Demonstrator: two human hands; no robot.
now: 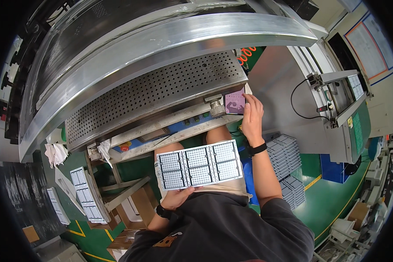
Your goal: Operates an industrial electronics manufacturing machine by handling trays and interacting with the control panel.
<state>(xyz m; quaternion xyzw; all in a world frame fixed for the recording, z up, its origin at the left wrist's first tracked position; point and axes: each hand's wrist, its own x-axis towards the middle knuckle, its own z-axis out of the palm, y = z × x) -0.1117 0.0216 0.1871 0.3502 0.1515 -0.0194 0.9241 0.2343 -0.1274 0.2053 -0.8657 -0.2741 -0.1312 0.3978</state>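
My left hand point(177, 199) grips a white circuit board panel point(199, 162) at its lower edge, thumb on top and the other fingers hidden beneath. The panel lies nearly level over my lap and carries several dark-framed blocks of small dots. Stretched out to the far right, my right hand point(253, 118) has its fingers extended at the right edge of a small touchscreen point(235, 103) with a pink and purple display. Its fingertips reach the screen's border; whether they press on it I cannot tell. Nothing shows in that hand.
A perforated metal bed point(161, 96) sits ahead under a thick aluminium frame point(170, 41). A red knob point(125, 146) is on the blue front panel. Stacked white panels point(89, 194) stand at left. Grey stacked trays point(284, 155) stand beside my right arm, near a conveyor machine point(349, 118).
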